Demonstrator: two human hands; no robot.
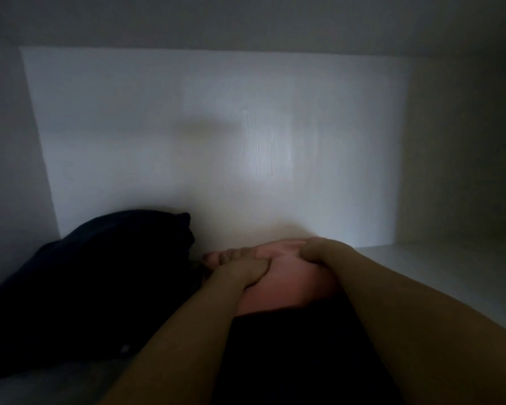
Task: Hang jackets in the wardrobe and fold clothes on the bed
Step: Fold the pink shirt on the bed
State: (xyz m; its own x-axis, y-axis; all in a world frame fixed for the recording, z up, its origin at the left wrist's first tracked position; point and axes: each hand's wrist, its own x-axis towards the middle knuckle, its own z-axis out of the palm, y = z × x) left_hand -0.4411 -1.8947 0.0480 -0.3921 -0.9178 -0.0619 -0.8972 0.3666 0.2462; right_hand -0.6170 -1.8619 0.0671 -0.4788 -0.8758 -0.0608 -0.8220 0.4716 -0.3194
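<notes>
Both forearms fill the bottom of the view, reaching fwd into a dim white wardrobe compartment [216,127]. Between them lies a dark garment [289,346], and on its far end a pink folded garment [289,290], approx at the back of the shelf, close to the rear panel.

Your left hand [243,271] has fingers curled over the pink garment's left edge, gripping it. Your right hand [319,249] curls over its top right edge, gripping too. Thumbs aren't clear in this light. Both wrists are low and roughly level, arms converging on the bundle, so you're pressing or steadying it from either side.

Step in hand, by my read: stowing folded clothes on the wardrobe shelf, i.e. the tail end of the folding part, not the jacket hanging. No hanger or rail shows here.

To your left sits a dark heap of clothing [100,273], bunched rather than folded, touching or nearly touching the pink garment; can't tell which in the gloom. The shelf surface [435,273] shows bare to the right.

Next move prob needs you to seat the pink garment square w/o dragging the fold open, then let go with both hands evenly. Watch the heap at left: a nudge could slump it onto your stack.
</notes>
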